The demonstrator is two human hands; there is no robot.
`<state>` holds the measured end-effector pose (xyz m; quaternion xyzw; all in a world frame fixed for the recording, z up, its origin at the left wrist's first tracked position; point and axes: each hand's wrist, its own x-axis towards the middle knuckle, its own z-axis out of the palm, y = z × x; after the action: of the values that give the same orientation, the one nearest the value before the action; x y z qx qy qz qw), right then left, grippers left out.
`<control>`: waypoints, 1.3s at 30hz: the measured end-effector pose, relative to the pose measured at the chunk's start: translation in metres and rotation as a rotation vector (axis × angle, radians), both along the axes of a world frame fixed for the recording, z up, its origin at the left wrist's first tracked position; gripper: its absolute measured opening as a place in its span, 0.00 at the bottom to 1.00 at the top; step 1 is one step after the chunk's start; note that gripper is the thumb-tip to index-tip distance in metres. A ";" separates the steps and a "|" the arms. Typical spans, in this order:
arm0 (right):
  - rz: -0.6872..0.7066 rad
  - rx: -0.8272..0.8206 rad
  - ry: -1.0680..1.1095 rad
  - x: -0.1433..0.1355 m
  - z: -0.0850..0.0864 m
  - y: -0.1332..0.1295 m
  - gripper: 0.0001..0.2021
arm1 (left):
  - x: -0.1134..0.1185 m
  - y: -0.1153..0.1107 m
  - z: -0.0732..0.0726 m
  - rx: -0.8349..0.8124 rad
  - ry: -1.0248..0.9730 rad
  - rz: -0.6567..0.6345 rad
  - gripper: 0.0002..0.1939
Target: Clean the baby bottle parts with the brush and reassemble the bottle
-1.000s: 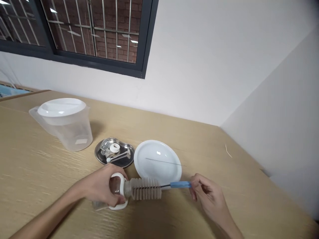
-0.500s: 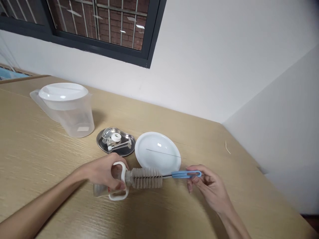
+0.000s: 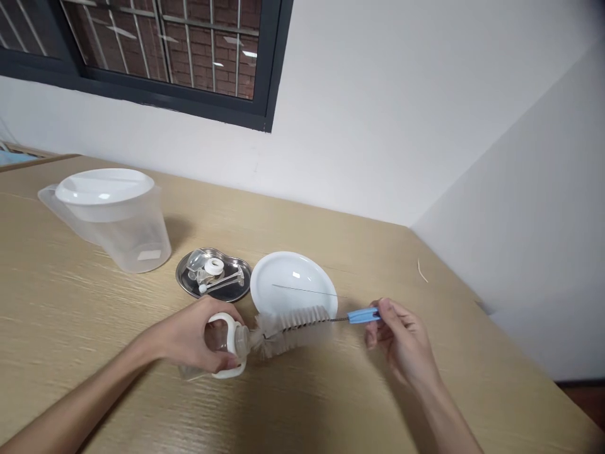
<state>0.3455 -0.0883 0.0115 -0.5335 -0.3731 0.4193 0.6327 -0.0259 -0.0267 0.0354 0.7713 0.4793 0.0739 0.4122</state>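
Note:
My left hand (image 3: 196, 334) is wrapped round a clear baby bottle (image 3: 242, 340) with white side handles, lying on its side with its mouth to the right. In my right hand (image 3: 401, 337) is the blue handle of a bottle brush (image 3: 302, 328), pinched between thumb and fingers. The pale bristles are outside the bottle, their tip at its mouth; whether the tip touches the rim I cannot tell. Just behind the brush sits a white plate (image 3: 265, 287) with a thin wire-like rod (image 3: 302, 290) across it.
A metal kidney-shaped tray (image 3: 182, 284) holds a white ring (image 3: 214, 266) and several small clear parts. At the back left stands a lidded plastic pitcher (image 3: 137, 233). A pale thin strip (image 3: 422, 271) lies to the right on the wooden table (image 3: 293, 416), near the wall.
My right hand has drawn the brush to the right, and its bristle tip has come out of the bottle's mouth. The left hand still holds the bottle.

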 end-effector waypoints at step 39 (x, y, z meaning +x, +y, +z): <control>-0.152 -0.312 -1.047 0.017 -0.043 0.023 0.12 | 0.017 -0.010 -0.051 -0.194 -0.518 -0.066 0.52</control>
<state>0.3630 -0.0655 -0.0312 -0.7836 -0.5320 0.1011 0.3046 -0.0092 -0.0370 -0.0155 0.6989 0.3373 0.2090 0.5950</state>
